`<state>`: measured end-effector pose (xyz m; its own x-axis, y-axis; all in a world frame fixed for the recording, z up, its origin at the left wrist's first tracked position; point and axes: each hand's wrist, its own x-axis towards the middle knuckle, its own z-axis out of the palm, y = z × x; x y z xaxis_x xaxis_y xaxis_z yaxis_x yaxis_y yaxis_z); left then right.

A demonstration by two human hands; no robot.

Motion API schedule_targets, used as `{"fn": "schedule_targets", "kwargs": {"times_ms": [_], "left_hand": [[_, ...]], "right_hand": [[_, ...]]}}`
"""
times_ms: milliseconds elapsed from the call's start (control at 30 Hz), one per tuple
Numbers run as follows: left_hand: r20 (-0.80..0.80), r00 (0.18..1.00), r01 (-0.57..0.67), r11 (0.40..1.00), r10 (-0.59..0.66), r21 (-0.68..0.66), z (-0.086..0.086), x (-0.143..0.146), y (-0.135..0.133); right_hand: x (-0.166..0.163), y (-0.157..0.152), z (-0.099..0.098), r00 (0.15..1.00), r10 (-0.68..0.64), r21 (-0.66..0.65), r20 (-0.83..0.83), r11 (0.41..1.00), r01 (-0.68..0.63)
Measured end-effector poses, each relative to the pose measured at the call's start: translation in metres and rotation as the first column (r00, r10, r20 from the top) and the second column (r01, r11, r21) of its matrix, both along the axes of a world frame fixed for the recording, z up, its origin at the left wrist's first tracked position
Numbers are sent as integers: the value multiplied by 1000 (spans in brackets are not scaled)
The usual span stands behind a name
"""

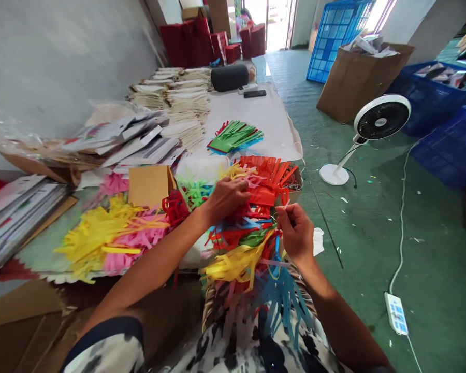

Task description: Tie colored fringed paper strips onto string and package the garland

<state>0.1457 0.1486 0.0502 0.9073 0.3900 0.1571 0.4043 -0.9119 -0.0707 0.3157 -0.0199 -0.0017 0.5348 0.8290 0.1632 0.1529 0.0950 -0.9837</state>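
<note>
Beside the left hand, whose grip could not be told, red fringed tassels were heaped; by the right hand, a thin strip was pinched above a blue tassel.

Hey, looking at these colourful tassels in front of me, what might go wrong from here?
The blue tassel hangs below the right hand, so it might snag or crease. Red strips crowd near the left hand and could tangle. If the nearby fan is running, it might scatter light pieces.
</note>
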Motion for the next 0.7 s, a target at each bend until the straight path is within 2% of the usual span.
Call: {"fn": "schedule_targets", "kwargs": {"times_ms": [100,200,300,367,433,500,600,700], "left_hand": [[333,941,21,976,54,-218,9,-2,21],[620,764,107,910,182,-400,20,2,40],[764,571,180,863,300,-472,29,12,49],[784,497,197,832,371,-519,33,20,46],[755,513,176,811,409,-558,33,27,35],[707,593,163,803,385,-574,30,33,19],[657,703,228,791,270,-569,22,39,-6],[634,762,319,773,135,-548,13,42,-21]], "right_hand": [[0,-1,0,1000,0,1,-2,1000,0],[-2,-1,3,1000,0,4,-6,1000,0],[-3,-1,6,1000,-11,10,-9,1000,11],[-3,-1,8,999,-27,26,-28,999,28],[-2,0,9,998,-38,48,-52,998,40],[-1,1,12,997,-49,78,-66,996,54],[1,2,18,995,-74,129,-62,988,82],[3,3,23,996,-80,153,-30,985,83]]}}
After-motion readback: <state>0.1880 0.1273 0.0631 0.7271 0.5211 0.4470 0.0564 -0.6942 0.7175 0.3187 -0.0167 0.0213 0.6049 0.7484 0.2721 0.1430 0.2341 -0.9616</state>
